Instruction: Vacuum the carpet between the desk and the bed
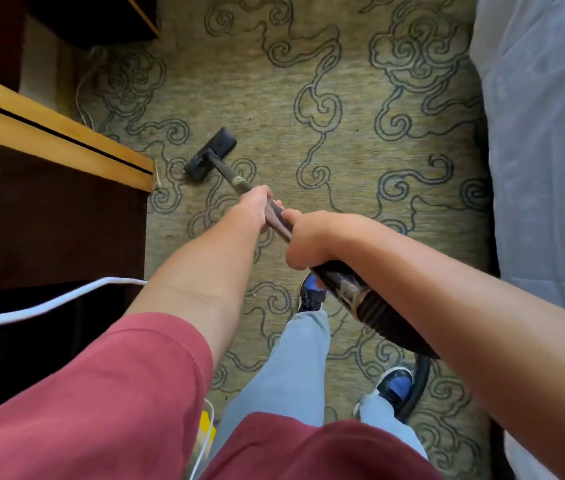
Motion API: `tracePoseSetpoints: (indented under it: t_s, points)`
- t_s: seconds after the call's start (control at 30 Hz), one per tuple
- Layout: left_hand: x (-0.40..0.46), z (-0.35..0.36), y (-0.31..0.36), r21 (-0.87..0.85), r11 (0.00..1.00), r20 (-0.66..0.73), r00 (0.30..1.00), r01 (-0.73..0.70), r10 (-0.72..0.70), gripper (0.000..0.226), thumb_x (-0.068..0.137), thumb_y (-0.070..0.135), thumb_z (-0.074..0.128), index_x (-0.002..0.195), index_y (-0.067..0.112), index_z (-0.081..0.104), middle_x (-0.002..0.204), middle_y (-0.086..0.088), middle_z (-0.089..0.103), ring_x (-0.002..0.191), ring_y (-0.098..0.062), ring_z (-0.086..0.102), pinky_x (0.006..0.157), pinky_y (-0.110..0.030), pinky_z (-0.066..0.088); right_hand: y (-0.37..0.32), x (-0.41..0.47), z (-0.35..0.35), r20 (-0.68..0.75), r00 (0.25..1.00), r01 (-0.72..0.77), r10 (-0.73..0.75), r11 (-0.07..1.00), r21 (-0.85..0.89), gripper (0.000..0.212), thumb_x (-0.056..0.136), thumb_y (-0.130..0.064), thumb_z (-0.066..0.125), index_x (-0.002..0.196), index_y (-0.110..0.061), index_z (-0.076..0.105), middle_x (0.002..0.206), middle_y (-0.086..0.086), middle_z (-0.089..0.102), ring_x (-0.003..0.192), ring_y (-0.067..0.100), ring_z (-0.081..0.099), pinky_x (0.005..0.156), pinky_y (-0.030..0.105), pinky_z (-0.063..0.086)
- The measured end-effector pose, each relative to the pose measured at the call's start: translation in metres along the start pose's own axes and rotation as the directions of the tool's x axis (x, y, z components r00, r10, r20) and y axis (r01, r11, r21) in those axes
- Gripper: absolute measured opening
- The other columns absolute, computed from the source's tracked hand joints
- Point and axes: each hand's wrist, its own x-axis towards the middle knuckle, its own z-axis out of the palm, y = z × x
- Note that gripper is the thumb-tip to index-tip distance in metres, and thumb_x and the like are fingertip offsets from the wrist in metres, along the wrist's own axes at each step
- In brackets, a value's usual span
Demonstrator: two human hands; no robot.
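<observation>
A black vacuum head (210,154) lies flat on the olive carpet (308,98) with its blue swirl pattern, close to the desk's corner (135,168). Its dark wand (236,181) runs back toward me. My left hand (251,209) grips the wand further down. My right hand (308,237) grips the handle just behind it, where the ribbed black hose (381,317) begins. The hose passes under my right forearm and curves to the floor by my shoe. The bed (544,168) with pale sheets lines the right side.
The dark wooden desk (49,209) with a light wood edge fills the left. A white cable (52,303) crosses a black surface at lower left. Thin cords (82,105) lie on the carpet by the desk. My feet in blue and black shoes (395,382) stand on the carpet.
</observation>
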Motion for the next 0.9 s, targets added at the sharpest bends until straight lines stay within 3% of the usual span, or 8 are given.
tracePoseSetpoints:
  t_s: [0.13, 0.23, 0.4, 0.57, 0.7, 0.9]
  points:
    - [-0.033, 0.03, -0.066, 0.017, 0.999, 0.023, 0.999, 0.03, -0.03, 0.015, 0.091, 0.019, 0.047, 0.078, 0.012, 0.045, 0.069, -0.002, 0.053, 0.056, -0.023, 0.047, 0.059, -0.028, 0.042, 0.03, -0.06, 0.04, 0.003, 0.999, -0.045, 0.045, 0.999, 0.008, 0.076, 0.089, -0.019, 0.051, 0.156, -0.027, 0.016, 0.091, 0.005, 0.055, 0.067, 0.022, 0.058, 0.054, 0.031, 0.046]
    - [-0.054, 0.05, -0.117, -0.024, 0.999, 0.025, 0.999, 0.025, -0.024, 0.008, 0.086, 0.018, 0.051, 0.09, 0.012, 0.053, 0.071, -0.003, 0.058, 0.056, -0.022, 0.05, 0.058, -0.028, 0.042, 0.054, -0.098, 0.075, 0.009, 0.997, -0.075, 0.075, 0.996, -0.037, 0.079, 0.088, -0.016, 0.051, 0.156, -0.027, 0.013, 0.085, 0.006, 0.051, 0.061, 0.021, 0.056, 0.049, 0.034, 0.046]
    - [-0.078, 0.084, -0.194, -0.098, 0.995, 0.021, 1.0, 0.016, -0.014, 0.013, 0.083, 0.016, 0.056, 0.093, 0.012, 0.049, 0.067, -0.005, 0.056, 0.05, -0.022, 0.05, 0.045, -0.024, 0.044, 0.094, -0.149, 0.13, -0.028, 0.995, -0.096, 0.094, 0.992, -0.085, 0.079, 0.086, -0.021, 0.05, 0.156, -0.028, 0.014, 0.097, 0.01, 0.051, 0.083, 0.032, 0.056, 0.075, 0.036, 0.051]
    - [-0.098, 0.113, -0.263, -0.104, 0.994, 0.079, 0.996, 0.04, -0.032, 0.016, 0.088, 0.019, 0.056, 0.102, 0.014, 0.049, 0.07, -0.003, 0.057, 0.056, -0.022, 0.052, 0.051, -0.031, 0.041, 0.134, -0.193, 0.18, -0.001, 0.996, -0.094, 0.095, 0.993, -0.07, 0.084, 0.084, -0.015, 0.049, 0.157, -0.029, 0.01, 0.106, 0.011, 0.062, 0.089, 0.032, 0.063, 0.084, 0.04, 0.056]
    - [-0.101, 0.126, -0.29, -0.139, 0.99, 0.046, 0.999, 0.016, -0.01, 0.023, 0.086, 0.016, 0.058, 0.108, 0.01, 0.054, 0.079, -0.007, 0.064, 0.062, -0.023, 0.061, 0.053, -0.032, 0.047, 0.154, -0.206, 0.2, 0.002, 0.994, -0.111, 0.111, 0.994, -0.014, 0.088, 0.084, -0.013, 0.049, 0.158, -0.033, 0.006, 0.109, 0.011, 0.062, 0.078, 0.028, 0.062, 0.079, 0.039, 0.058]
    - [-0.089, 0.124, -0.274, -0.135, 0.99, 0.001, 1.0, -0.026, 0.026, 0.019, 0.085, 0.01, 0.056, 0.103, 0.011, 0.05, 0.073, -0.01, 0.061, 0.054, -0.024, 0.055, 0.053, -0.029, 0.046, 0.154, -0.189, 0.188, 0.01, 0.997, -0.074, 0.074, 0.997, -0.014, 0.078, 0.086, -0.015, 0.054, 0.155, -0.025, 0.019, 0.117, 0.012, 0.061, 0.092, 0.03, 0.059, 0.083, 0.037, 0.052]
